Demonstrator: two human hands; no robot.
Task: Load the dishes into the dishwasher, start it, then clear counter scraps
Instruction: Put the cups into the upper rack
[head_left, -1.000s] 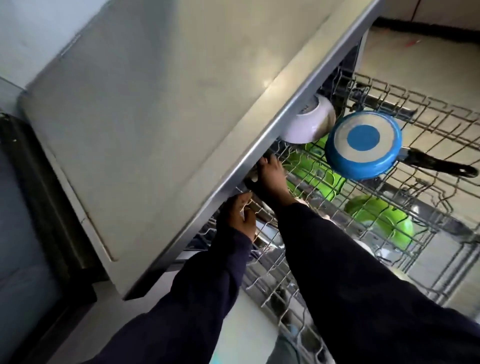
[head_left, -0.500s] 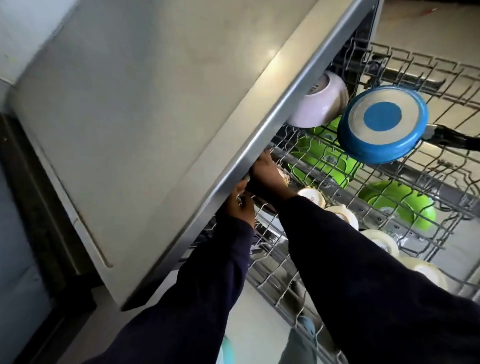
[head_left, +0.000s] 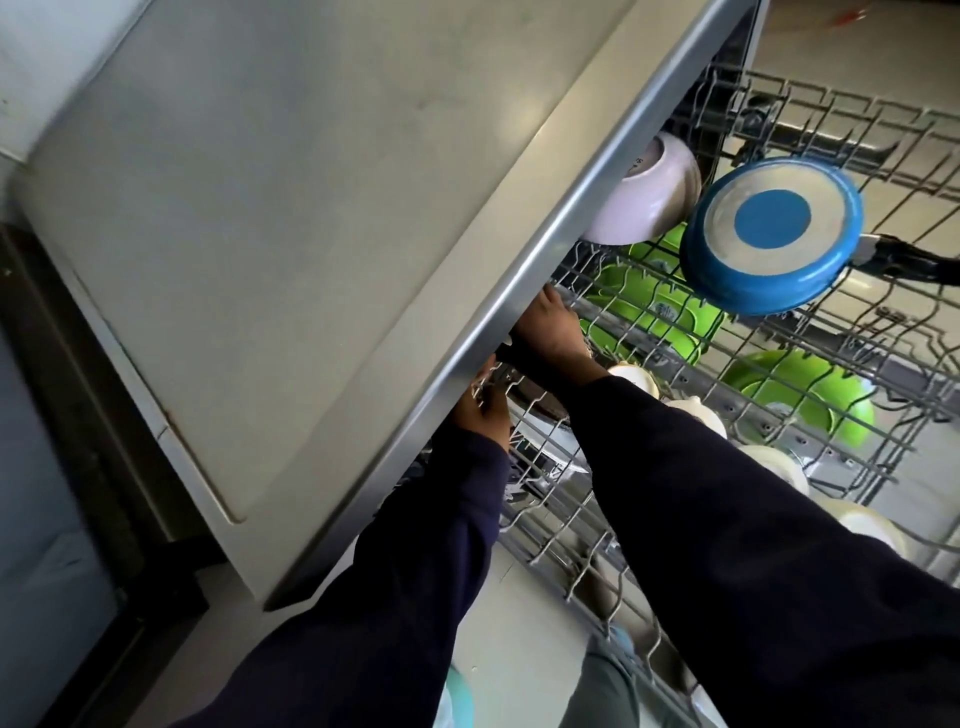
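Observation:
The dishwasher's upper wire rack (head_left: 810, 332) is pulled out from under the counter. On it lie an upturned blue pan (head_left: 769, 234) with a black handle and a pink bowl (head_left: 639, 202). Green plates (head_left: 649, 312) stand in the rack below. Both my arms in dark sleeves reach to the rack's near left corner. My left hand (head_left: 483, 410) curls its fingers at the rim of a dark dish (head_left: 535, 389) among the wires. My right hand (head_left: 550, 332) lies over that dish, its fingertips hidden under the counter edge.
The grey countertop (head_left: 291, 249) with a steel front edge (head_left: 519, 291) overhangs the hands. Several white cups (head_left: 696, 415) sit in a row along the rack on the right. A green bowl (head_left: 810, 395) lies lower down. Pale floor shows below.
Both hands stay at the same rack corner under the counter edge. The view has shifted, bringing the row of white cups into sight.

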